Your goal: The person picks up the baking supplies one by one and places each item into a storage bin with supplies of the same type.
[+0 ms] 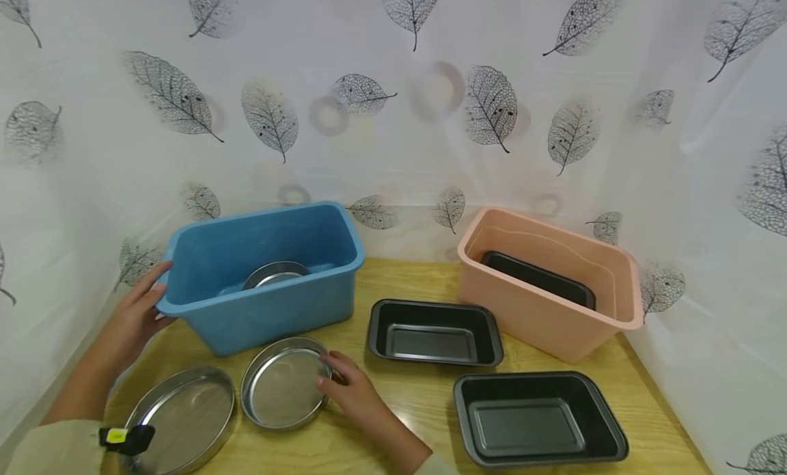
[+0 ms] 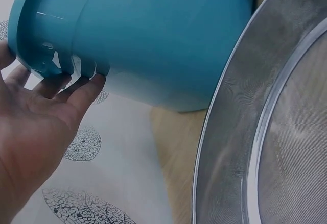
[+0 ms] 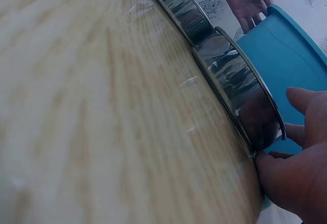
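A large blue tub (image 1: 270, 318) stands at the back left with a round metal sieve (image 1: 277, 270) inside it. My left hand (image 1: 138, 311) grips the tub's left end at the rim, fingers under the lip in the left wrist view. In front of the tub lies a smaller round sieve (image 1: 285, 386) with a shiny metal rim. My right hand (image 1: 356, 393) holds this sieve at its right edge, with fingertips reaching over the rim. A larger mesh sieve (image 1: 184, 413) lies beside it, below my left forearm.
A pink tub (image 1: 522, 321) at the back right has a dark loaf pan (image 1: 537, 279) in it. One black loaf pan (image 1: 433, 342) sits between the tubs, another loaf pan (image 1: 529, 427) at front right. A leaf-patterned curtain (image 1: 393, 154) surrounds the wooden table (image 1: 399, 277).
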Tool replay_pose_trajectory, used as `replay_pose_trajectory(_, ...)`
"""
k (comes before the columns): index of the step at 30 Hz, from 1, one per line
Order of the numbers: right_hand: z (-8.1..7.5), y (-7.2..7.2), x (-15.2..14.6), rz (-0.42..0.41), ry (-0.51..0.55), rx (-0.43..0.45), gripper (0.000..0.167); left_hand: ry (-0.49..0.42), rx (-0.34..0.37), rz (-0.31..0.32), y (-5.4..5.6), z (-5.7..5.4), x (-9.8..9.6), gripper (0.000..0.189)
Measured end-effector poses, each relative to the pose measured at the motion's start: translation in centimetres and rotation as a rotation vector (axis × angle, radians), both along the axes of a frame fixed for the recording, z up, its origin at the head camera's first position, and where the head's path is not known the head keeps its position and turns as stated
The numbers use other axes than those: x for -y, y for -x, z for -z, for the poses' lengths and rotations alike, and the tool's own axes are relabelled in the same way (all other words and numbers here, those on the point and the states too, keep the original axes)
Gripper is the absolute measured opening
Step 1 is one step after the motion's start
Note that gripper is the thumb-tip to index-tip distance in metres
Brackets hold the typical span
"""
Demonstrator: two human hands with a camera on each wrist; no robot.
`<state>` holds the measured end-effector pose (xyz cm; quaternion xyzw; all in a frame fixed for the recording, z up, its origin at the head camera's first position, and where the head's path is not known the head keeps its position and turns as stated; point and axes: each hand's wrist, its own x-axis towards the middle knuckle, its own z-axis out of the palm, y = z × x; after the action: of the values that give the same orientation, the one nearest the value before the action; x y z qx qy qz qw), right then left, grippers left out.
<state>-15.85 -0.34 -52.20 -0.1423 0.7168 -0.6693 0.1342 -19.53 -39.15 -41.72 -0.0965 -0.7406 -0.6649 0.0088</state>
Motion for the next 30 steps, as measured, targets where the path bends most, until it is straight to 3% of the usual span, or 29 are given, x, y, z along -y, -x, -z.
replay_pose_trajectory(6,0.0,0.0,0.1,-0.016,-0.103,-0.006,0.055,-0.01,0.012,0.01,0.1,0.1,0.0,0.055)
replay_pose_trajectory(11,-0.4,-0.3,0.1,-0.018,-0.147,-0.053,0.056,0.047,0.028,0.01,0.1,0.1,0.2,0.055)
replay_pose_trajectory(20,-1.8,-0.8,-0.5,-0.054,-0.063,-0.102,0.051,0.079,0.051,0.019,0.1,0.0,0.4,0.056)
replay_pose_trajectory(30,-1.9,-0.8,-1.0,0.051,-0.013,-0.077,0.046,0.096,0.065,0.019,0.4,-0.2,0.4,0.057)
